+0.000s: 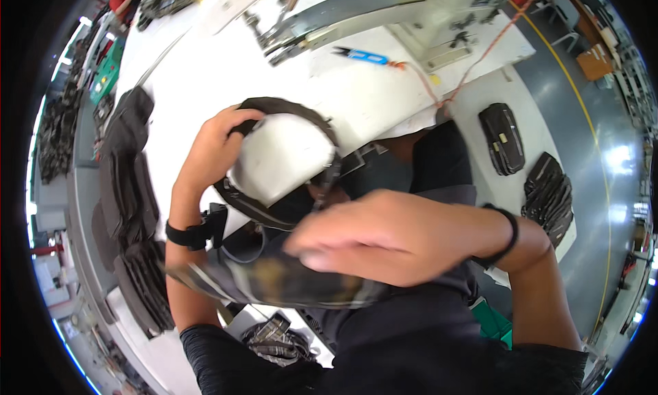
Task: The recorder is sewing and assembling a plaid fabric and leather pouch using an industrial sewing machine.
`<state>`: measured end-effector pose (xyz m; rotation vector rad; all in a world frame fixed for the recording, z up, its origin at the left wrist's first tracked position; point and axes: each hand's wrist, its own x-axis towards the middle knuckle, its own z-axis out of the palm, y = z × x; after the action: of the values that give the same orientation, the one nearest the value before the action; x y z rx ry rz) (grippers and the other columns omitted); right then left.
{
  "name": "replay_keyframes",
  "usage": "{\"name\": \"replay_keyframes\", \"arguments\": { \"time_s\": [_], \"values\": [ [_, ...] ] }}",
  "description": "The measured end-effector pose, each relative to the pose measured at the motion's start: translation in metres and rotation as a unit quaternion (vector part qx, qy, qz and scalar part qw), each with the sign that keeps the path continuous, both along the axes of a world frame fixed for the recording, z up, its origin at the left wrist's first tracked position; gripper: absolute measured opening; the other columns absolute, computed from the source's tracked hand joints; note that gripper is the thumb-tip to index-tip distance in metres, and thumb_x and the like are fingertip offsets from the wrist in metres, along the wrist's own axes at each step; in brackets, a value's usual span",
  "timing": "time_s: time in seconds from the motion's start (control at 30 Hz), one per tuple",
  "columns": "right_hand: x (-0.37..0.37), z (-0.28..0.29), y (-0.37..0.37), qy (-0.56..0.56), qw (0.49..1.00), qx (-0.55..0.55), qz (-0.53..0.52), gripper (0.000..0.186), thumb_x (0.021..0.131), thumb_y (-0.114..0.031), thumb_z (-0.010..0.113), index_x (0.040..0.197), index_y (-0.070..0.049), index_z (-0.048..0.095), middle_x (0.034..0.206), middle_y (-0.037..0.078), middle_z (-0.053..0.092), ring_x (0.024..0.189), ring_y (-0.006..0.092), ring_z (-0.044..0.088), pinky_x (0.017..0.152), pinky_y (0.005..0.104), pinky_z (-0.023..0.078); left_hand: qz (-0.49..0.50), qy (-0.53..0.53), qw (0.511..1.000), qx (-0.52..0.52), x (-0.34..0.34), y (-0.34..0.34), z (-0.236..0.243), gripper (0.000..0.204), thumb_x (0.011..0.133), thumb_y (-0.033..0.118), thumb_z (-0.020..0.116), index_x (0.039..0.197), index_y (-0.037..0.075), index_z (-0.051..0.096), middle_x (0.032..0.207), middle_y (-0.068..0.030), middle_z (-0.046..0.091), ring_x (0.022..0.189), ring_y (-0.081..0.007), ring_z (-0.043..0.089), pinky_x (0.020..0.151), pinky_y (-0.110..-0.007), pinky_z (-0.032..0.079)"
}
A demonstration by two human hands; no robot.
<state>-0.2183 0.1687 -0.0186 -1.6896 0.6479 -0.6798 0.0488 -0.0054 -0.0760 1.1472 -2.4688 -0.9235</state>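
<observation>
At the near edge of the white tabletop [171, 86], just across from where I stand, a seated person's left hand [216, 145] is closed round the upper left side of a dark, zip-like fabric loop [291, 108], fingers curled over the band; the loop lies partly above the tabletop, its lower right side reaching out past the edge over the person's lap; the right hand [394, 237], blurred, is held over the lap with its fingers together and slightly bent, beside a blurred plaid fabric piece [267, 283], and I cannot tell whether it has hold of that; beyond the loop lies a pair of blue-handled thread snips [368, 56], in front of a pale sewing machine [349, 26]; to the person's left are piled dark padded fabric pieces [127, 182]; to the right, on a white side surface [508, 93], a dark oblong pouch [502, 138] rests near a dark striped fabric bundle [547, 193].
</observation>
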Motion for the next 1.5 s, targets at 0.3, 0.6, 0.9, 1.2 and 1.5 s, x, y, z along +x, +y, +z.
{"name": "replay_keyframes", "arguments": {
  "time_s": [0.3,0.6,0.9,1.2,1.5],
  "values": [
    [0.053,-0.084,-0.075,0.19,0.941,-0.266,-0.092,0.02,0.101,-0.02,0.063,0.106,-0.004,0.073,0.094,0.018,0.073,0.091,0.0389,0.069,0.081,0.0472,0.055,-0.059,0.078,0.967,0.237,0.047,0.027,0.0,0.037,0.095,0.015,0.047,0.107,-0.005,0.076,0.105,-0.0119,0.077,0.096,-0.02,0.066,0.092,-0.032,0.048],
    [0.054,-0.094,-0.083,0.229,0.824,-0.467,-0.226,0.015,0.095,-0.022,0.07,0.088,-0.009,0.07,0.074,0.012,0.066,0.071,0.0329,0.067,0.066,0.0436,0.053,-0.05,0.026,0.989,0.133,0.05,0.037,-0.009,0.027,0.105,0.022,0.07,0.091,-0.001,0.066,0.077,0.0056,0.049,0.074,-0.0047,0.043,0.066,-0.027,0.04],
    [0.053,-0.082,-0.085,0.185,0.919,-0.256,-0.237,0.016,0.094,-0.013,0.074,0.092,0.003,0.073,0.082,0.016,0.07,0.07,0.0267,0.066,0.065,0.035,0.05,0.096,0.075,0.993,-0.007,0.023,0.067,0.001,0.01,0.095,0.006,0.077,0.101,-0.003,0.076,0.094,-0.005,0.072,0.079,-0.0085,0.063,0.07,-0.024,0.052],
    [0.05,-0.077,-0.089,0.172,0.94,-0.084,-0.284,0.021,0.095,-0.017,0.076,0.094,0.004,0.074,0.078,0.014,0.07,0.066,0.0169,0.061,0.062,0.033,0.047,0.159,0.104,0.98,-0.062,0.025,0.071,-0.03,0.015,0.098,0.013,0.076,0.097,0.003,0.064,0.101,0.0022,0.071,0.092,-0.0034,0.061,0.085,-0.021,0.05],
    [0.041,-0.115,-0.095,0.131,0.899,-0.29,-0.3,0.025,0.09,-0.027,0.078,0.089,-0.002,0.072,0.078,0.012,0.067,0.068,0.0301,0.063,0.063,0.0382,0.049,0.135,0.131,0.982,-0.023,0.031,0.066,-0.028,0.015,0.095,0.006,0.078,0.094,0.003,0.063,0.11,-0.0029,0.073,0.095,-0.0052,0.064,0.086,-0.022,0.053]
  ]
}}
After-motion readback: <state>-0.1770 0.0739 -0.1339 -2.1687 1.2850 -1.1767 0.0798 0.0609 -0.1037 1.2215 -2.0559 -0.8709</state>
